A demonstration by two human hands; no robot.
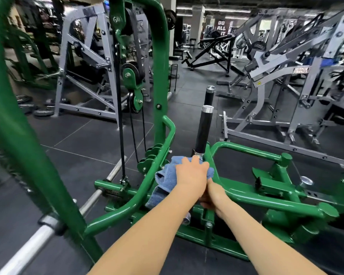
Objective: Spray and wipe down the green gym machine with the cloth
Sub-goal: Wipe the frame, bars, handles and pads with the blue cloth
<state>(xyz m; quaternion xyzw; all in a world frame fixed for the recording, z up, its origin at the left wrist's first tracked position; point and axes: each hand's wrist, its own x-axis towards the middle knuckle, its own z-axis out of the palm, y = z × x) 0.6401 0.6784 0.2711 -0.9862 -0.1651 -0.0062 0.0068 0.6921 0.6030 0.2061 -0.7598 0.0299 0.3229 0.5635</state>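
The left hand lies spread on the blue cloth, pressing it onto the green gym machine at the frame joint in the lower centre of the frame, just below a black post. The right hand sits lower, mostly hidden under the left wrist; whether its grip holds anything I cannot tell, and no spray bottle shows.

Risks, as I judge them: much of the cloth hangs loose to the left and could snag on the bolts or pulleys nearby. Fingers could get pinched between the close-set tubes. With arms crossed, reach is short, so far tubes may go unwiped.

Count: 2 hands, 1 cloth, 2 black posts, 1 green machine.
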